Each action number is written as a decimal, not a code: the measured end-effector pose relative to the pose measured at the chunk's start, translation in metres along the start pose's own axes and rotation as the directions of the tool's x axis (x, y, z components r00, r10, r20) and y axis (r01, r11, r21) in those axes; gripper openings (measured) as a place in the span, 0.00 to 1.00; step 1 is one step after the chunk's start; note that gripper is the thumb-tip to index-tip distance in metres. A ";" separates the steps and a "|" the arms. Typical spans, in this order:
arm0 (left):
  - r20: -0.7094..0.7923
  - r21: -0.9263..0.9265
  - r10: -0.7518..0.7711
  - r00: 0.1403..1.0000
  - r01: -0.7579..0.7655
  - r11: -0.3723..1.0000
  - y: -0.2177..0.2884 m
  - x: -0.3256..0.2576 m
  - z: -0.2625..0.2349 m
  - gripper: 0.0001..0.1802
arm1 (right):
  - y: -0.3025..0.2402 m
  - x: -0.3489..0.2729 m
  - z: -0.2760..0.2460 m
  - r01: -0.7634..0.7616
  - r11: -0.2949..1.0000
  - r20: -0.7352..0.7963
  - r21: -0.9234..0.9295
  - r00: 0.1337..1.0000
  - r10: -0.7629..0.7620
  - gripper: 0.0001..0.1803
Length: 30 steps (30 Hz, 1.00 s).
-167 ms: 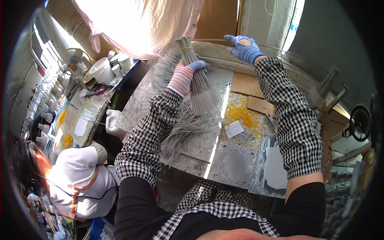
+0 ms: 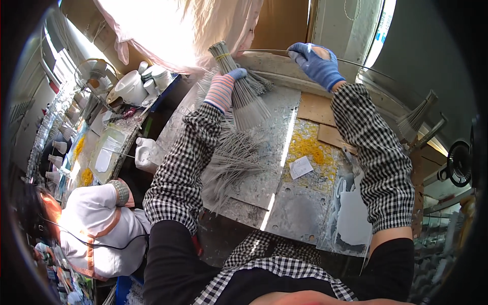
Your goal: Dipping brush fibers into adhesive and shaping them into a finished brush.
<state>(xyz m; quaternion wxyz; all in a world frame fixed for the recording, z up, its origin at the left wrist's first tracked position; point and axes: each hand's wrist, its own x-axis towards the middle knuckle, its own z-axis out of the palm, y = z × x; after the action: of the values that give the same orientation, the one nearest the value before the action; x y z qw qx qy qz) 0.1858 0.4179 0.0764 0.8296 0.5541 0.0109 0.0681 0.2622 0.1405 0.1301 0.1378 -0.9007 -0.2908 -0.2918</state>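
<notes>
My left hand [image 2: 223, 90], in a striped pink and grey glove with blue fingertips, is wrapped round a bundle of thin grey wires [image 2: 248, 104]. A yellow band circles the bundle near its top, and its lower ends fan out over the table. Farther right, my right hand [image 2: 316, 63] wears a blue glove with a hole on its back. Its fingers are drawn together beside a thin rod [image 2: 264, 50] along the table's far edge; whether they grip it is hidden. More loose grey wires [image 2: 231, 157] lie under and in front of the bundle.
Yellow rubber bands [image 2: 310, 147] and a paper slip [image 2: 301, 167] lie on the metal-topped table [image 2: 297, 208], near cardboard pieces [image 2: 315, 108]. A white jug [image 2: 146, 154] stands at the left. A co-worker [image 2: 104, 223] sits at another bench. At right is a small fan [image 2: 459, 163].
My left hand has shifted slightly left with the wire bundle. The fingers of my right hand, spread before, have closed together near the thin rod.
</notes>
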 end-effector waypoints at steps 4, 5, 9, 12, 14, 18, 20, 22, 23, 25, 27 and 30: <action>0.015 0.079 0.051 0.999 -0.052 0.996 0.004 0.017 -0.003 0.12 | -0.016 -0.021 -0.012 0.034 0.999 0.022 0.021 0.999 -0.035 0.15; 0.052 0.190 0.090 0.995 -0.098 0.977 0.001 0.015 0.003 0.18 | -0.019 -0.022 -0.013 0.030 0.998 -0.005 0.052 1.000 -0.030 0.14; 0.060 0.688 0.486 0.872 -0.389 0.612 0.002 -0.018 0.031 0.33 | -0.026 -0.029 -0.026 0.160 0.966 -0.120 0.201 0.983 -0.138 0.13; 0.200 0.584 0.390 0.899 -0.429 0.689 0.019 -0.040 0.036 0.27 | -0.032 -0.035 -0.043 0.257 0.941 -0.191 0.219 0.957 -0.217 0.13; 0.418 0.182 0.195 0.887 -0.292 0.939 0.022 -0.036 0.042 0.24 | -0.036 -0.039 -0.051 0.225 0.951 -0.152 0.213 0.969 -0.195 0.15; 0.376 0.472 0.115 0.919 -0.297 0.830 -0.035 -0.002 0.098 0.23 | -0.023 -0.053 -0.066 0.196 0.974 0.017 -0.111 0.980 -0.196 0.16; 0.457 0.294 0.187 0.869 -0.347 0.891 -0.073 0.012 0.132 0.19 | 0.010 -0.073 -0.083 0.123 0.957 -0.135 -0.263 0.977 -0.163 0.14; 0.457 0.280 0.152 0.876 -0.305 0.910 -0.099 0.030 0.176 0.17 | 0.063 -0.102 -0.114 0.033 0.965 -0.297 -0.259 0.948 -0.112 0.14; 0.474 0.374 0.108 0.874 -0.311 0.874 -0.109 0.039 0.200 0.19 | 0.095 -0.115 -0.133 0.036 0.908 -0.360 -0.418 0.911 -0.202 0.15; 0.550 0.296 0.169 0.818 -0.381 0.876 -0.128 0.051 0.249 0.20 | 0.157 -0.151 -0.166 -0.195 0.683 -0.192 -0.704 0.978 0.081 0.21; 0.654 0.221 0.131 0.745 -0.353 0.909 -0.148 0.064 0.299 0.16 | 0.214 -0.182 -0.195 -0.353 0.542 -0.120 -0.763 0.901 0.417 0.31; 0.671 0.515 0.073 0.738 -0.534 0.670 -0.171 0.081 0.368 0.36 | 0.268 -0.208 -0.210 -0.324 0.280 -0.214 -0.904 0.908 0.360 0.27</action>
<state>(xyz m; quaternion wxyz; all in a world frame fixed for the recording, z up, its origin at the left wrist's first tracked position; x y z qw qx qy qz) 0.3177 0.0263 0.0657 0.5005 0.8017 -0.3257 0.0266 0.1929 -0.2523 0.1490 -0.3369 -0.8645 0.1212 -0.3527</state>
